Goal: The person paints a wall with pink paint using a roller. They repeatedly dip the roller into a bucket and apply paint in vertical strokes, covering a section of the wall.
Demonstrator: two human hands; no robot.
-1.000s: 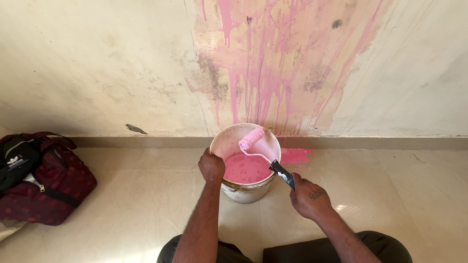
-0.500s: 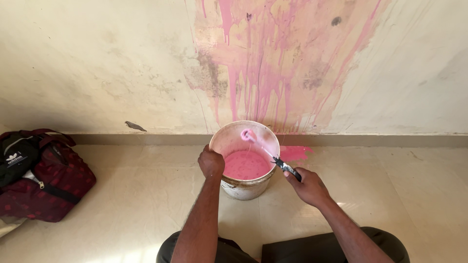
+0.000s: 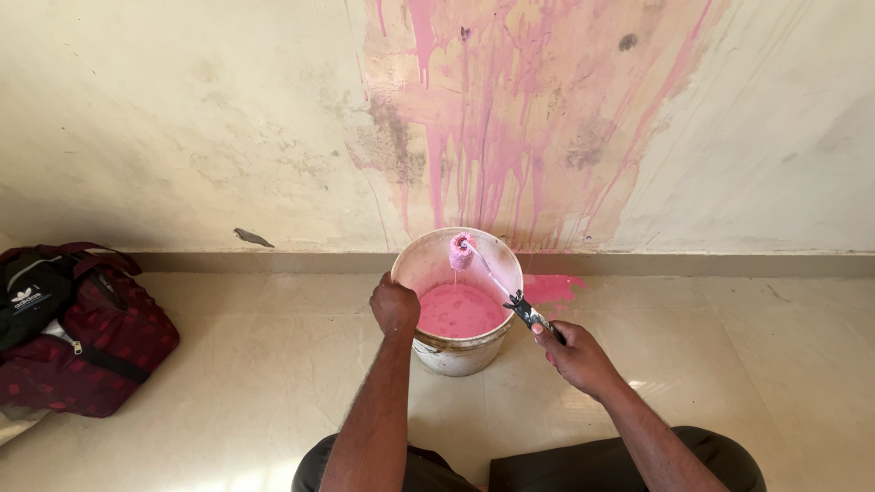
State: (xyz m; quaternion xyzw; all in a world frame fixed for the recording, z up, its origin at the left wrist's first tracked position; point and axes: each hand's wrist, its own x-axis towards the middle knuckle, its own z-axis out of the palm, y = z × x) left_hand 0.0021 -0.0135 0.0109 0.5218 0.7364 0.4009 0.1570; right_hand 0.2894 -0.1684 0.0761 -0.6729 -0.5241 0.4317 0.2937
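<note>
Head view: left hand (image 3: 394, 305) grips bucket (image 3: 428, 264) rim, right hand (image 3: 576, 357) clasps roller (image 3: 463, 250) above paint.

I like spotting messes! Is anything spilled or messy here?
Yes. Pink paint runs in drips down the wall, and a pink puddle lies on the floor beside the bucket. A dark chip also scars the wall low down.
</note>
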